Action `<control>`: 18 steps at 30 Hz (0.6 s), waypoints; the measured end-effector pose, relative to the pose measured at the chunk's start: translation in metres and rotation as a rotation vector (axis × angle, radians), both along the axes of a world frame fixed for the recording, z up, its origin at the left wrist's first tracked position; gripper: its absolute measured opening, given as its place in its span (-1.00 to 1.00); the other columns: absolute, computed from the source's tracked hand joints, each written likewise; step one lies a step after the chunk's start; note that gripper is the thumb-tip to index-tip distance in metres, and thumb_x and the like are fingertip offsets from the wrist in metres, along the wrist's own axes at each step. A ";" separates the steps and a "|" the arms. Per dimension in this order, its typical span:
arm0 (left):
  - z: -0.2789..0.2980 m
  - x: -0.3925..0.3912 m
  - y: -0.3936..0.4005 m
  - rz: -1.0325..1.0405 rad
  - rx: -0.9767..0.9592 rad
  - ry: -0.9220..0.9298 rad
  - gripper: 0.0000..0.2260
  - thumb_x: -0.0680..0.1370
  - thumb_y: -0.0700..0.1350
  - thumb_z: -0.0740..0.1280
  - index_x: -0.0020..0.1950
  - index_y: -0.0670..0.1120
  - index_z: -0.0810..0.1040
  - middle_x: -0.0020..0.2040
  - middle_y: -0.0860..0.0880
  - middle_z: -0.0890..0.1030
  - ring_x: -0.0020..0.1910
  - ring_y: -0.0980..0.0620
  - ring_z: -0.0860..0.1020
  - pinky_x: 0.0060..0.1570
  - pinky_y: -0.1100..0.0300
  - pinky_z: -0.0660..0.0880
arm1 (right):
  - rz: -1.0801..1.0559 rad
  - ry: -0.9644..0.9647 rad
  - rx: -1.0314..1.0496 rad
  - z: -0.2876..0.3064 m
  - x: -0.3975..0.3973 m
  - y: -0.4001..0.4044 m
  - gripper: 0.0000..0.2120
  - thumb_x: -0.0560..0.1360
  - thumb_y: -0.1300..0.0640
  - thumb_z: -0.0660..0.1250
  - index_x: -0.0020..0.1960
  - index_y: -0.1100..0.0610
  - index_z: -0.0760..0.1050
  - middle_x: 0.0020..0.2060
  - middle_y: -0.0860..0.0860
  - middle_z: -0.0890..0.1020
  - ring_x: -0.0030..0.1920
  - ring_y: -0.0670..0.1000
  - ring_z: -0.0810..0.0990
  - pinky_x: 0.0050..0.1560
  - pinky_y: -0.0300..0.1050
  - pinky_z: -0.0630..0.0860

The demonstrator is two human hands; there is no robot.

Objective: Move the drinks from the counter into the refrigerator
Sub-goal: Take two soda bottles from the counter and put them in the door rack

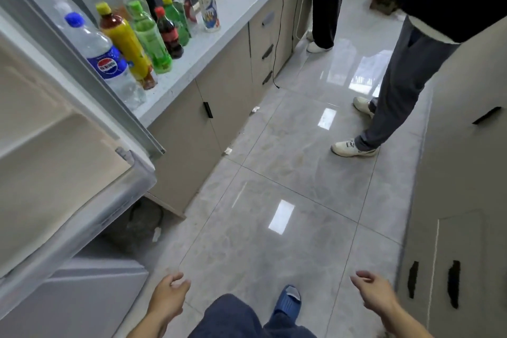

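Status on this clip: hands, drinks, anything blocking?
Left hand and right hand both open, holding nothing. Bottles all standing on the counter, none moved. Refrigerator door open beside them; two bystanders on the floor, clear of the counter.

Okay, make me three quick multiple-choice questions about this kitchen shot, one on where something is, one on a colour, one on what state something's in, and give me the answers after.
1. Where do the drinks stand?
A. on the counter
B. on the floor
C. inside the refrigerator door shelves

2. What colour is the cap of the cola bottle?
A. blue
B. red
C. white

3. What are the person's hands doing?
A. both grip bottles
B. one holds the refrigerator door
C. both hang free, holding nothing

Answers: 1 A, the bottles stand together on the counter beside the open refrigerator door. 2 B, the cola bottle with dark liquid has a red cap. 3 C, the left hand and right hand are low over the floor with loose fingers.
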State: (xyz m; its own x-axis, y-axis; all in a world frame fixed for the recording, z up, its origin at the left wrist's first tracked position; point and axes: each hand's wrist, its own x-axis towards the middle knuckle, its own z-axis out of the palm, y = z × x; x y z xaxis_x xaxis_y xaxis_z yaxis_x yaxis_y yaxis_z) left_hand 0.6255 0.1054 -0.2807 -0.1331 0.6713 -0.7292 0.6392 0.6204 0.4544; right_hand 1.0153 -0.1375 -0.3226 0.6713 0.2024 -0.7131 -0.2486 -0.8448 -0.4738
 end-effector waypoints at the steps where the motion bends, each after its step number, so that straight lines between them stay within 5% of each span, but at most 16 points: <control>1: 0.001 0.005 0.001 0.016 -0.008 0.002 -0.73 0.55 -0.11 0.39 0.25 -0.09 0.54 0.18 -0.20 0.59 0.10 -0.22 0.58 -0.18 0.10 0.54 | 0.024 -0.006 0.010 0.003 0.014 0.017 -0.75 0.47 0.15 0.46 0.11 0.22 0.61 -0.31 0.03 0.58 -0.34 0.02 0.48 -0.23 -0.11 0.44; 5: -0.004 0.013 0.012 0.107 -0.003 0.021 -0.74 0.50 -0.13 0.45 0.17 -0.13 0.58 0.10 -0.25 0.62 0.03 -0.24 0.60 -0.20 0.09 0.57 | 0.164 0.001 0.068 0.014 0.049 0.095 -0.78 0.49 0.11 0.43 0.09 0.18 0.60 -0.29 0.01 0.59 -0.29 0.01 0.51 -0.16 -0.10 0.46; 12: -0.037 0.028 0.066 0.296 -0.013 0.071 -0.76 0.43 -0.14 0.52 0.05 -0.16 0.64 0.01 -0.19 0.68 -0.06 -0.16 0.66 0.20 -0.04 0.53 | 0.356 0.055 0.135 0.016 0.083 0.235 -0.80 0.48 0.09 0.44 0.09 0.11 0.59 -0.13 0.05 0.65 -0.23 0.03 0.54 -0.16 -0.09 0.47; 18: -0.049 0.076 0.133 0.333 -0.065 0.059 -0.78 0.42 -0.14 0.51 0.02 -0.16 0.63 0.08 -0.24 0.66 0.06 -0.18 0.63 0.23 -0.04 0.51 | 0.483 0.024 0.039 0.018 0.120 0.305 -0.86 0.42 0.13 0.51 -0.07 0.12 0.62 -0.30 0.04 0.67 -0.33 0.00 0.56 -0.18 -0.09 0.50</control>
